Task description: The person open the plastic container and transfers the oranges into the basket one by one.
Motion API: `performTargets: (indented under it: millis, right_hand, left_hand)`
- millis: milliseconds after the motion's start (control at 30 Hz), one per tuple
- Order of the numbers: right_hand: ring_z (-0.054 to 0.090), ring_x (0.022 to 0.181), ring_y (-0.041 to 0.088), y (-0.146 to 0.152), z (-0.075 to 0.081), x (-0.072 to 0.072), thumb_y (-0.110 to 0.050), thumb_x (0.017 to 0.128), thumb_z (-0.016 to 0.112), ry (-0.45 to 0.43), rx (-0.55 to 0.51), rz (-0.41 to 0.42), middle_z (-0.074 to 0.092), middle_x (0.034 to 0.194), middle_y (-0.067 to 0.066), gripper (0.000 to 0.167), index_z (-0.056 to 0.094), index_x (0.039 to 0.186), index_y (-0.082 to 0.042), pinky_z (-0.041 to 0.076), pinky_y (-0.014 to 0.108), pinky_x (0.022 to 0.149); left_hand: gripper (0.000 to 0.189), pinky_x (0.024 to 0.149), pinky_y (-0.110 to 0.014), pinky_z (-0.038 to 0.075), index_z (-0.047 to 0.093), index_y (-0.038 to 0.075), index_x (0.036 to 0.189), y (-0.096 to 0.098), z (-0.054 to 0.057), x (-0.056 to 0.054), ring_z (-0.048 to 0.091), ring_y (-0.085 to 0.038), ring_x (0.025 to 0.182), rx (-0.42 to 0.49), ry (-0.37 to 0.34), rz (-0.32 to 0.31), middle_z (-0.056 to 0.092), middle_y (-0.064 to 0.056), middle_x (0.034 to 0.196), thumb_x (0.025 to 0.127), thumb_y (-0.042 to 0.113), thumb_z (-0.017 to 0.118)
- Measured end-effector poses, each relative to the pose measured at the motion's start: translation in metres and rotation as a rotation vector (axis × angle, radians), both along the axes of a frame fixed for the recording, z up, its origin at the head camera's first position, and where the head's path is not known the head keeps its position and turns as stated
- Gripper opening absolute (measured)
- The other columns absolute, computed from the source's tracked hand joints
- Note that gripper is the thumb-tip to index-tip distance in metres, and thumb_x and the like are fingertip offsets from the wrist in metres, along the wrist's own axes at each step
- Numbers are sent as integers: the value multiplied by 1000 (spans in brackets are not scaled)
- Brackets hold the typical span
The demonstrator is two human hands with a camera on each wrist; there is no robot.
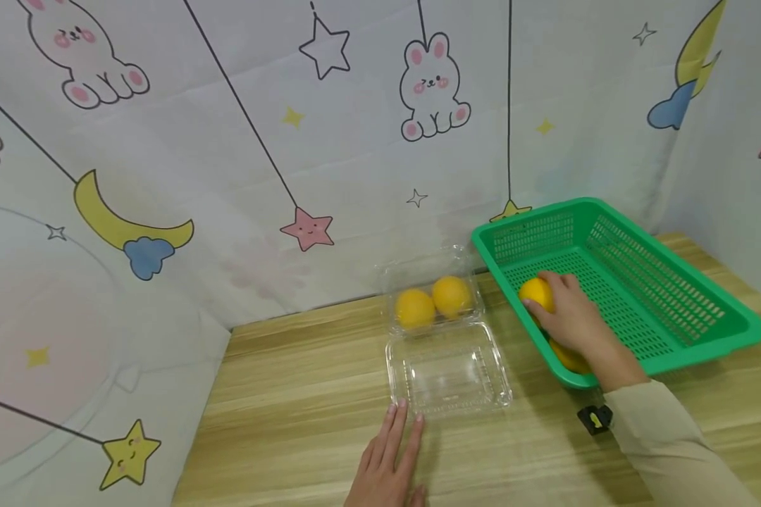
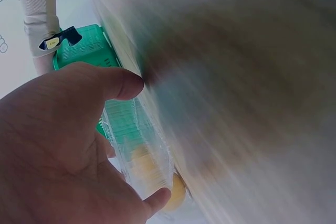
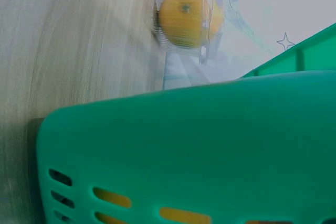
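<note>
In the head view, my right hand [image 1: 571, 313] reaches into the green plastic basket [image 1: 659, 243] and grips an orange [image 1: 534, 290] by its left wall. Below that hand, another orange [image 1: 569, 358] shows partly inside the basket. A clear plastic clamshell box [image 1: 447, 384] lies opened out, with an orange [image 1: 415, 308] and a second orange [image 1: 452, 296] side by side in its back half. My left hand [image 1: 387, 461] has its fingers extended, fingertips right at the box's near edge. In the right wrist view the basket wall [image 3: 199, 140] hides my right hand.
The wood-grain table [image 1: 292, 408] runs back to a white cloth [image 1: 355, 169] printed with rabbits, stars and moons. A small black device [image 1: 595, 419] with a yellow mark is at my right wrist. The basket stands right of the clamshell, close to the cloth.
</note>
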State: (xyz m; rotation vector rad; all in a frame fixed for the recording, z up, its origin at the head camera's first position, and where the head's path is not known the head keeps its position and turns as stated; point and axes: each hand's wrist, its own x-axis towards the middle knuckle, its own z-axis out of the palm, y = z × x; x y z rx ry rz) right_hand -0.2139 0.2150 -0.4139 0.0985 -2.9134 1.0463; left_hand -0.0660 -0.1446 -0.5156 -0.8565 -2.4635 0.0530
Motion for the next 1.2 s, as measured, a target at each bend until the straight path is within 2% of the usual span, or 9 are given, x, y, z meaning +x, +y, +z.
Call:
performTargets:
  millis: [167, 300, 500, 933, 1200]
  right_hand:
    - [56, 98, 50, 0, -1, -2, -31, 112, 50, -30, 29, 17, 34, 143, 42, 67, 26, 160, 9, 52, 56, 72]
    - [59, 101, 55, -1, -4, -2, -27, 113, 46, -81, 87, 58, 30, 147, 43, 64, 23, 162, 8, 54, 62, 76]
    - [62, 101, 55, 0, -7, 2, -20, 112, 48, -124, 149, 94, 26, 153, 42, 62, 22, 161, 8, 56, 64, 77]
    - [58, 110, 62, -2, -6, 6, -20, 112, 46, -132, 140, 87, 22, 155, 44, 63, 19, 161, 10, 53, 69, 85]
    - [58, 108, 61, 0, -5, 7, -21, 112, 47, -142, 133, 73, 21, 154, 44, 65, 18, 162, 10, 54, 69, 84]
  left_hand:
    - [109, 97, -34, 52, 36, 7, 162, 0, 0, -1, 3, -24, 166, -5, 10, -2, 37, -20, 165, 70, 50, 78]
    - [110, 97, -34, 52, 35, 7, 162, -1, 0, 0, 3, -24, 166, -4, 6, 4, 36, -19, 165, 71, 50, 77]
    - [110, 97, -33, 51, 33, 7, 164, -2, -1, 1, 14, -27, 163, -17, 23, 3, 35, -19, 166, 72, 51, 75]
    - [106, 98, -31, 50, 36, 7, 163, -2, -1, 1, 22, -28, 159, -24, 45, -3, 38, -20, 165, 74, 53, 72]
    - [105, 98, -31, 50, 34, 7, 163, -1, -1, 1, 20, -28, 161, -26, 46, -3, 38, -20, 165, 76, 54, 69]
